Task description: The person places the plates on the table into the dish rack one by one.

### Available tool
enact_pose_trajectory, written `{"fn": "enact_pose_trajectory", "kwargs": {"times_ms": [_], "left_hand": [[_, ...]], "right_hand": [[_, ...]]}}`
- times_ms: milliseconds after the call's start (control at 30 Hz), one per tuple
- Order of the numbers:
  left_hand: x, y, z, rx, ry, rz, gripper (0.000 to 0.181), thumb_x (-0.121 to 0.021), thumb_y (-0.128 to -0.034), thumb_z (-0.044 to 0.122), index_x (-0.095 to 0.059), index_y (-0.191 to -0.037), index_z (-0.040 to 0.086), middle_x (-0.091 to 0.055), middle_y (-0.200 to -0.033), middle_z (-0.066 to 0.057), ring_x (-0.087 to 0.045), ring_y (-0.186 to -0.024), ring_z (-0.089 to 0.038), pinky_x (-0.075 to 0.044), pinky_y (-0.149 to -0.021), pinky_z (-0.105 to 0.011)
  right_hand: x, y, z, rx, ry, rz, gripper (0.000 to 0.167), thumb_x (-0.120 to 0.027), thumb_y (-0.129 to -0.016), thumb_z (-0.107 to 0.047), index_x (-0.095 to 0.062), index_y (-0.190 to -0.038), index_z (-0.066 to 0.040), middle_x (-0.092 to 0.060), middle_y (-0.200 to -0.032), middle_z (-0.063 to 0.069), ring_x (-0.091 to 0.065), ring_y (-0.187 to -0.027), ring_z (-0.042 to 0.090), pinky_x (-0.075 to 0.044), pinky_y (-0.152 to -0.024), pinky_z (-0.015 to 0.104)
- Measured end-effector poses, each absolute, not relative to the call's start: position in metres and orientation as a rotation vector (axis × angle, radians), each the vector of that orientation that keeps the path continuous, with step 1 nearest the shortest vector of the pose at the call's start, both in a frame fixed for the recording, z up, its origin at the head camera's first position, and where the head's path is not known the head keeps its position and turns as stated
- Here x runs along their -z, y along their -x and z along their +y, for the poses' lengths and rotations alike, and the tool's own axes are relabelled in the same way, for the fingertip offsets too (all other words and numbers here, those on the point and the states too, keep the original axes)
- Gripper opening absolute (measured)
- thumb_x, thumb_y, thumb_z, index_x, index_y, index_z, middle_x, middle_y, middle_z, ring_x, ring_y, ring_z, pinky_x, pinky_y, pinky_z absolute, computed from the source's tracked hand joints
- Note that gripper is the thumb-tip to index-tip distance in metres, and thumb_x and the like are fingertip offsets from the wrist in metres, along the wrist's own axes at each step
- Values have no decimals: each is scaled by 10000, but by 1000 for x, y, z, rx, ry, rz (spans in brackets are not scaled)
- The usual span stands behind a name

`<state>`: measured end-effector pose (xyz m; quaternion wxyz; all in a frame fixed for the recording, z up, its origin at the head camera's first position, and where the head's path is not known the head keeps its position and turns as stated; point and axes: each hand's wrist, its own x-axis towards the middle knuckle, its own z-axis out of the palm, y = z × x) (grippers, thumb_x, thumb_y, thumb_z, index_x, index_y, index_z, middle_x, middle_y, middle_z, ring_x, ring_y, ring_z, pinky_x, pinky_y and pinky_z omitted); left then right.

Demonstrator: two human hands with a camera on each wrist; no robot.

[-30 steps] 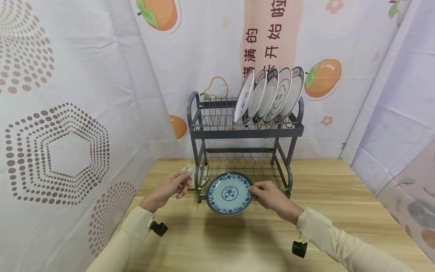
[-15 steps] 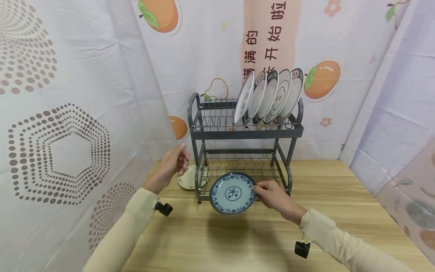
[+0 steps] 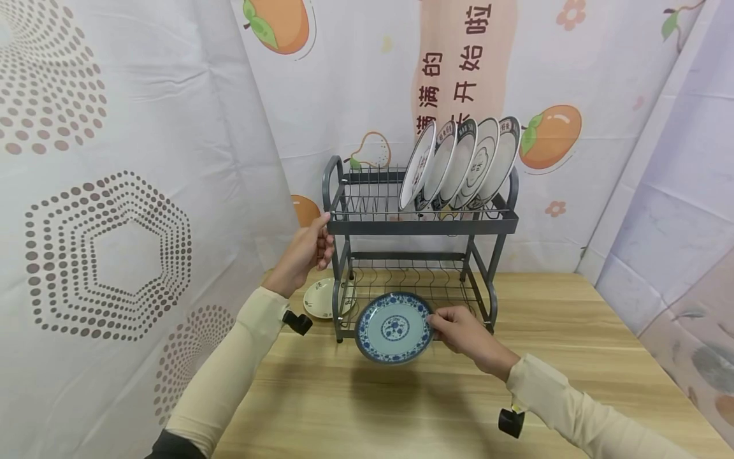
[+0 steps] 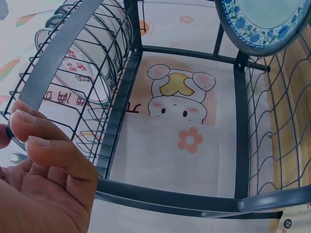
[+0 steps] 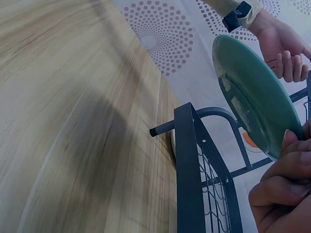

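Note:
My right hand (image 3: 467,338) pinches the right rim of a blue-and-white floral plate (image 3: 394,327), which is held tilted above the table in front of the dish rack's lower tier. The right wrist view shows the plate's green underside (image 5: 255,92), with curled fingers at its edge. At the upper tier's front left corner, my left hand (image 3: 304,255) grips the grey two-tier dish rack (image 3: 424,227). In the left wrist view, the left thumb and fingers (image 4: 53,150) close around the end of the rack's rail.
Several white plates (image 3: 444,166) with dark rims lean upright in the right part of the upper tier. A small cream dish (image 3: 318,298) lies on the wooden table (image 3: 390,414) behind the rack's left leg. Patterned curtains (image 3: 115,242) hang at the sides and back.
My left hand has risen from beside the lower tier to the upper tier's left corner and taken hold there. The right hand and floral plate have shifted only slightly.

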<state>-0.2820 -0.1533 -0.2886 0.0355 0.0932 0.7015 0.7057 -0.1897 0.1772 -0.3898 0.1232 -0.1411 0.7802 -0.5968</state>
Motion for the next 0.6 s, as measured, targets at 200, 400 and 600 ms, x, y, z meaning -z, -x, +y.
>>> {"fn": "enact_pose_trajectory", "kwargs": {"times_ms": [200,400,600], "left_hand": [[288,285,-152,-2156,-293,2154,582,-552,-991,631,-511,-810,79,-507,-598,-11,-431,-450,-123,-377,-443,-254],[289,287,-152,-2164,-312,2143,534,-546,-1014,565,-511,-786,84,-511,-582,-8,-431,-440,-115,-376,-430,-247],[288,288,-151,-2196,-340,2131,504,-531,-1032,501,-514,-759,78,-510,-562,-7,-428,-424,-112,-371,-412,-235]], "right_hand": [[382,191,178,1717,420,2304,322,-528,-1077,-202,-632,-844,-6,-504,-630,-1,-338,-522,80,-310,-483,200],[367,191,179,1667,477,2414,332,-543,-1071,-215,-626,-820,-13,-459,-638,12,-348,-542,98,-317,-482,222],[352,194,178,1633,542,2516,353,-549,-1068,-214,-582,-772,-23,-444,-640,9,-341,-523,105,-304,-472,240]]}}
